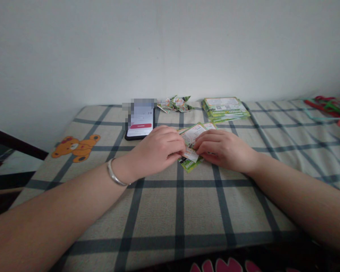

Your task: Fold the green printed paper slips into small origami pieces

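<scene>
Between my two hands lies a green and white printed paper card (193, 136), one corner of it folded over toward me. My left hand (163, 147), with a silver bangle on its wrist, pinches the left side of the paper. On the other side my right hand (225, 149) grips the paper with bent fingers, its fingertips partly hidden. Another similar sheet (210, 125) shows just behind, partly covered by my right hand. How the layers under my fingers overlap cannot be made out.
A phone (140, 119) leans or lies at the back left, near folded paper stars (175, 104). A stack of printed cards (226, 107) sits at the back right. Colourful strips (328, 107) lie far right. A bear sticker (75, 148) is on the checked tablecloth (158, 211). A wall stands behind.
</scene>
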The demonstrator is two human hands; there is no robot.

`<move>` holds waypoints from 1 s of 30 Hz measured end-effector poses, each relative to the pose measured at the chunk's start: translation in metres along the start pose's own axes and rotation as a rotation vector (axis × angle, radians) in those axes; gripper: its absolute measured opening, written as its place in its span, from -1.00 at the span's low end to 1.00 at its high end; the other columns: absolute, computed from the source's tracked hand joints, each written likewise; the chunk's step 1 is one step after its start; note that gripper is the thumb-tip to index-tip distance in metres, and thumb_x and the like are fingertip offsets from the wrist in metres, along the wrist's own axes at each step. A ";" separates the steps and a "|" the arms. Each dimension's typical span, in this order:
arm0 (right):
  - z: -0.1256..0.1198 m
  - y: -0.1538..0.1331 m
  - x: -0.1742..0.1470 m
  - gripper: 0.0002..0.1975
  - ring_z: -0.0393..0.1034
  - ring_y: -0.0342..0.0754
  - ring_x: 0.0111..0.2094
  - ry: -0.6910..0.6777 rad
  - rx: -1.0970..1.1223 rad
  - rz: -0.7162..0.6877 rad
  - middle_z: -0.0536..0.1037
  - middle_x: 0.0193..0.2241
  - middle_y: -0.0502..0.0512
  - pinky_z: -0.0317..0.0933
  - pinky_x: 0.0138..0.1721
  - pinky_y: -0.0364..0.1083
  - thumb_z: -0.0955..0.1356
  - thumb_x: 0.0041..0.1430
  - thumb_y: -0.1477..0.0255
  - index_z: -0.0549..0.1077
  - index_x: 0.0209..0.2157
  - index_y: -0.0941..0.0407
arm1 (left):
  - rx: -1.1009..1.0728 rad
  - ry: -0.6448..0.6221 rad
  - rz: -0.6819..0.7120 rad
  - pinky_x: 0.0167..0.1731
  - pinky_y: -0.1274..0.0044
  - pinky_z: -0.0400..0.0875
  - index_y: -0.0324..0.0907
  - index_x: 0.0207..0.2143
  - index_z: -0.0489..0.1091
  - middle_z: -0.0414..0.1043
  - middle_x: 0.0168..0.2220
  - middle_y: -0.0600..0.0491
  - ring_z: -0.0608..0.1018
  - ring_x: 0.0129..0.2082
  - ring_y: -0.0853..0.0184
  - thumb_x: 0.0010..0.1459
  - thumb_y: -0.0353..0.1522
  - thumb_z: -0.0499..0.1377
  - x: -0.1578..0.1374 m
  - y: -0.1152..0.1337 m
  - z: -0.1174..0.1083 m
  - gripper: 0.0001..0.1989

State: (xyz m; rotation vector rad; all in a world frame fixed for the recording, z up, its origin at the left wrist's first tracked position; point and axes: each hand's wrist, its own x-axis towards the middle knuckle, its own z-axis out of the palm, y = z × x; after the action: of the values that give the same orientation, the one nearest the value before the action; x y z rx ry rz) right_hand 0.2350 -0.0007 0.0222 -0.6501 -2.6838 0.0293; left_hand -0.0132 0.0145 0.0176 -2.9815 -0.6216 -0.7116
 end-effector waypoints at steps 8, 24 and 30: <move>-0.002 -0.004 -0.001 -0.80 0.44 0.02 -0.10 -0.084 -0.174 -0.056 0.59 -0.22 0.18 0.33 -0.10 0.01 0.23 0.34 0.49 0.50 -0.20 0.17 | 0.069 -0.040 0.068 0.01 0.33 0.29 -0.10 -0.20 0.51 0.55 -0.19 0.09 0.47 -0.10 0.25 0.28 -0.31 0.13 -0.002 -0.004 -0.002 -0.84; -0.005 -0.010 -0.001 -0.76 0.42 0.03 -0.07 -0.075 -0.305 -0.044 0.59 -0.12 0.12 0.29 -0.14 0.00 0.23 0.35 0.44 0.51 -0.12 0.13 | -0.026 -0.078 0.095 -0.09 0.41 0.38 -0.11 -0.30 0.53 0.54 -0.24 0.06 0.49 -0.19 0.31 0.25 -0.52 0.06 0.000 0.000 -0.002 -0.75; -0.008 -0.007 0.000 -0.75 0.44 0.07 -0.05 -0.105 -0.315 -0.100 0.60 -0.09 0.17 0.33 -0.12 0.05 0.22 0.36 0.48 0.53 -0.14 0.17 | 0.006 -0.100 0.122 -0.08 0.41 0.41 -0.12 -0.26 0.53 0.53 -0.21 0.03 0.50 -0.16 0.29 0.25 -0.50 0.07 -0.001 0.000 -0.005 -0.76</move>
State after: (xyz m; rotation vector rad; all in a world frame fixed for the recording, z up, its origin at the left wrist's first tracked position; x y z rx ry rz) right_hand 0.2350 -0.0077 0.0305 -0.6191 -2.8458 -0.4036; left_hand -0.0162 0.0134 0.0211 -3.0328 -0.4395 -0.5547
